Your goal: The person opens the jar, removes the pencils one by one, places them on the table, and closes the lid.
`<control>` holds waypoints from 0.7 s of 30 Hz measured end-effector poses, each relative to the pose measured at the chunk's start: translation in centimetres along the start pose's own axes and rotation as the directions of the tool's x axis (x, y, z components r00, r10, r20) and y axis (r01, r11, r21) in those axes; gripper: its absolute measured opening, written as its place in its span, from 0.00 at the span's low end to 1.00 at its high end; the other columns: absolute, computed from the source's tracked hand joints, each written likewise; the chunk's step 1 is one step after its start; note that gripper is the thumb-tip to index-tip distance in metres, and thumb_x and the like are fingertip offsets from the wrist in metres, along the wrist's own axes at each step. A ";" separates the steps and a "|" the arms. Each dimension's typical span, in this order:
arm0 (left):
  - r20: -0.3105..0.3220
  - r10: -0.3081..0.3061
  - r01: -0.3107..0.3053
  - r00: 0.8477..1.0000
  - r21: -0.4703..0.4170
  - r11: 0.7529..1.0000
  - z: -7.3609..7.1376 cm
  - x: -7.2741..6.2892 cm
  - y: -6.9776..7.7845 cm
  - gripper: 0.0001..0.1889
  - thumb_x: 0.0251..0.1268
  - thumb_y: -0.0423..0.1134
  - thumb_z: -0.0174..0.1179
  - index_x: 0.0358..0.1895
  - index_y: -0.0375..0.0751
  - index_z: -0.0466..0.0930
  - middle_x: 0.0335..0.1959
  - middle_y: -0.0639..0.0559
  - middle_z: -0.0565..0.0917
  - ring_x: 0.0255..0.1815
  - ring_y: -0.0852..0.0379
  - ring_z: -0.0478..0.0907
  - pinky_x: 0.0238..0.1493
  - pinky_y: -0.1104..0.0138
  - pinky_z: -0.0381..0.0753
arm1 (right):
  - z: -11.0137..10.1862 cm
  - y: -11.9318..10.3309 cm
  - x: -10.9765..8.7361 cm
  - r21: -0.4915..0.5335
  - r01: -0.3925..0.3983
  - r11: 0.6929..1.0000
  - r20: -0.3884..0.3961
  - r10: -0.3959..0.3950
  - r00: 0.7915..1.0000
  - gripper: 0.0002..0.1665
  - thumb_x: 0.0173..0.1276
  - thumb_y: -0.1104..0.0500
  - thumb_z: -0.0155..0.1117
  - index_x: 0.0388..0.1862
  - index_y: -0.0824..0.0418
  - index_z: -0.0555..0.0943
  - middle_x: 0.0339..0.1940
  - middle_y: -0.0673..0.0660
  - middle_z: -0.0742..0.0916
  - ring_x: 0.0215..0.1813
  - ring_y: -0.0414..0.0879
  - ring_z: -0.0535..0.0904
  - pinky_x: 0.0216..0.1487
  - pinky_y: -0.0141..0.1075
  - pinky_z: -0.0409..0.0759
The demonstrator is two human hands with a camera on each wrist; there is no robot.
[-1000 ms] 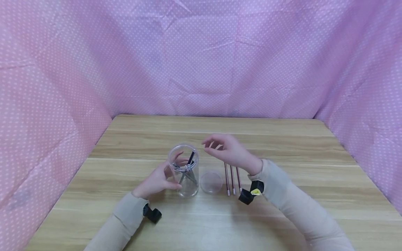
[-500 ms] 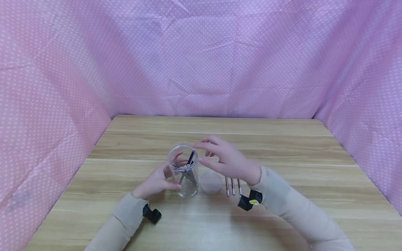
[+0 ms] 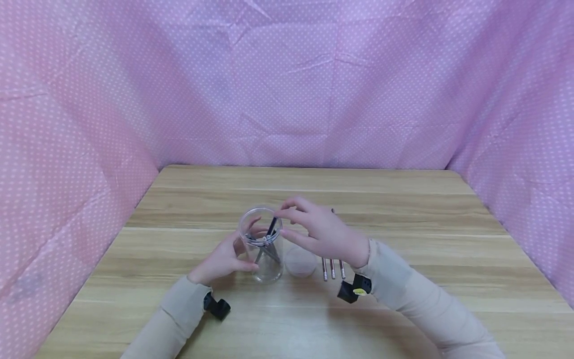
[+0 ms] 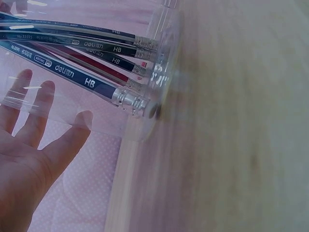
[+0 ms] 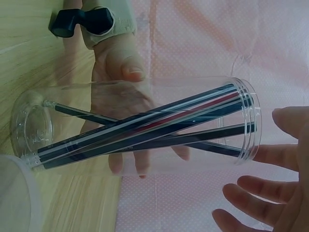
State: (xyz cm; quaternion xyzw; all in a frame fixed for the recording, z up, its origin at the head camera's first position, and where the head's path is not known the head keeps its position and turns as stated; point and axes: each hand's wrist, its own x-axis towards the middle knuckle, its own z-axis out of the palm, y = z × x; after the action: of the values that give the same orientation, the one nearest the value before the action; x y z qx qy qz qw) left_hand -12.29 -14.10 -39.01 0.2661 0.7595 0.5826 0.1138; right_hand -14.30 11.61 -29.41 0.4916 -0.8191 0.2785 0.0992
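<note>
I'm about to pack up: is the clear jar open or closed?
Open: the clear jar has an uncovered mouth, and a round lid lies beside it.

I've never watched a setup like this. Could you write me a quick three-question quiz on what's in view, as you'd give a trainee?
1. Fill in the blank: among the dark pencils in the jar, one colour stands out: ___.

2. Choose one: how many loose pencils lie on the table to the right of the clear disc in the head view?
A) two
B) three
C) five

3. True or false: the jar lies on its side.

Key:
1. Red.
2. B.
3. False: the head view shows it upright, held by the left hand.
</note>
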 end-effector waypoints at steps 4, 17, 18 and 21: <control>-0.003 -0.004 0.004 1.000 0.008 1.000 0.0 0.0 0.0 0.53 0.47 0.23 0.67 0.75 0.54 0.45 0.69 0.42 0.66 0.70 0.43 0.62 0.68 0.63 0.63 | 0.2 0.0 0.0 -0.015 0.005 1.000 -0.010 -0.005 1.000 0.20 0.68 0.54 0.59 0.56 0.59 0.78 0.52 0.54 0.79 0.45 0.43 0.78 0.46 0.35 0.79; -0.013 0.014 -0.013 1.000 0.019 1.000 0.1 0.0 0.3 0.52 0.48 0.23 0.67 0.75 0.49 0.45 0.69 0.41 0.66 0.67 0.61 0.65 0.63 0.74 0.63 | 1.2 -0.4 0.4 -0.051 0.091 0.995 -0.158 -0.098 0.983 0.14 0.63 0.56 0.64 0.46 0.60 0.83 0.50 0.58 0.82 0.55 0.50 0.74 0.55 0.42 0.76; -0.013 0.013 -0.013 1.000 0.017 1.000 0.1 0.0 0.3 0.52 0.48 0.23 0.67 0.75 0.49 0.45 0.69 0.40 0.66 0.67 0.63 0.65 0.63 0.74 0.63 | 1.3 -0.4 0.4 -0.060 0.100 0.993 -0.171 -0.109 0.979 0.14 0.63 0.56 0.63 0.46 0.60 0.83 0.50 0.59 0.82 0.56 0.50 0.73 0.56 0.43 0.75; -0.011 0.022 -0.021 1.000 0.014 1.000 0.1 -0.1 0.3 0.52 0.47 0.23 0.67 0.75 0.46 0.45 0.69 0.38 0.66 0.65 0.68 0.66 0.63 0.74 0.64 | 1.7 -0.3 0.4 -0.079 0.132 0.988 -0.191 -0.145 0.971 0.14 0.65 0.54 0.61 0.45 0.61 0.83 0.50 0.57 0.83 0.57 0.51 0.73 0.59 0.43 0.73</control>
State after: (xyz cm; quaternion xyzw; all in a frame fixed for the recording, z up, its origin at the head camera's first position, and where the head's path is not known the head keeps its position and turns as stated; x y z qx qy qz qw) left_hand -12.08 -13.96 -38.75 0.2718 0.7612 0.5801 0.1015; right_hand -14.09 10.30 -30.51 0.5140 -0.7778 0.2909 0.2149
